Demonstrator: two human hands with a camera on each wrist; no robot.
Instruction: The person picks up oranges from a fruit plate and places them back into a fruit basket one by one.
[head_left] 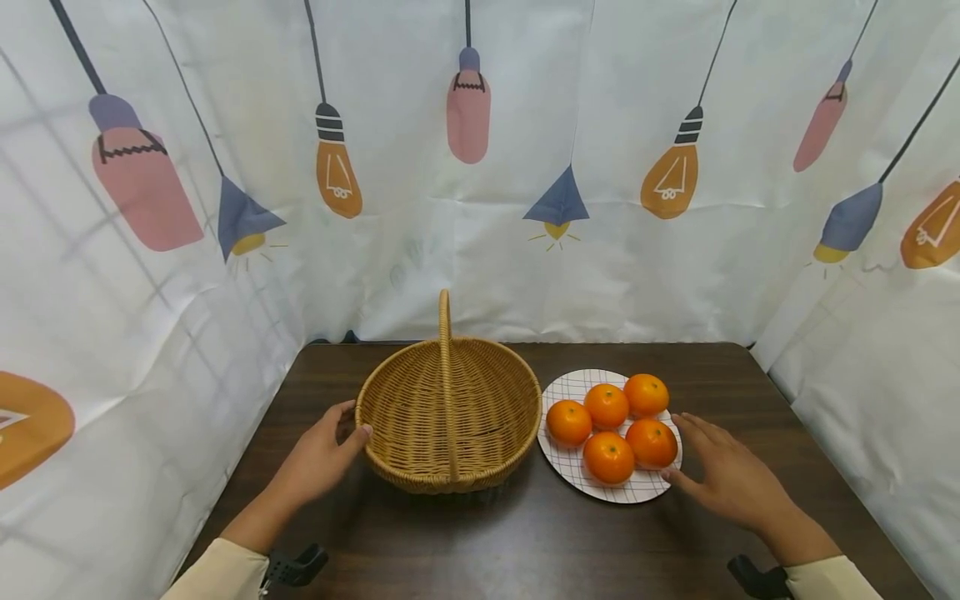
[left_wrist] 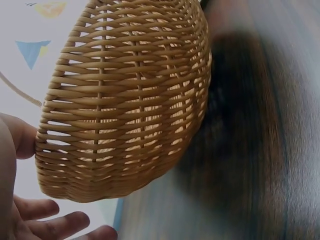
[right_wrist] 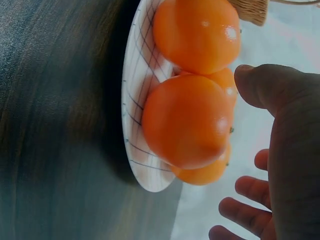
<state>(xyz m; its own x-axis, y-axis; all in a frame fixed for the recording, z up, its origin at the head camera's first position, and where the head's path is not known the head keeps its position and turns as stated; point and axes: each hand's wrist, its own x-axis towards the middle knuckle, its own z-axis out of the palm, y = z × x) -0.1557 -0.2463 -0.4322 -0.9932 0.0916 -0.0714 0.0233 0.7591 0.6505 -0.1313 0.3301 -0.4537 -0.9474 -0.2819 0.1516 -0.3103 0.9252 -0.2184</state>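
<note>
A woven wicker basket [head_left: 397,450] with a tall arched handle stands upright on the table. My left hand [head_left: 322,454] is at its left side, thumb at the rim and fingers spread along the outside. In the left wrist view, the thumb meets the basket's edge [left_wrist: 120,115] while the other fingers stretch out apart from the weave. Several mandarins [head_left: 609,458] lie grouped on a round white plate [head_left: 566,477] with a grid pattern. Beside the plate's right edge is my right hand [head_left: 738,483], fingers extended and holding nothing. Its thumb [right_wrist: 260,87] points towards the mandarins [right_wrist: 187,122].
Basket and plate stand side by side on a dark wooden table [head_left: 480,550], the basket's right rim close to the plate. White curtains [head_left: 495,258] printed with lamps and bulbs enclose the table at the back and sides.
</note>
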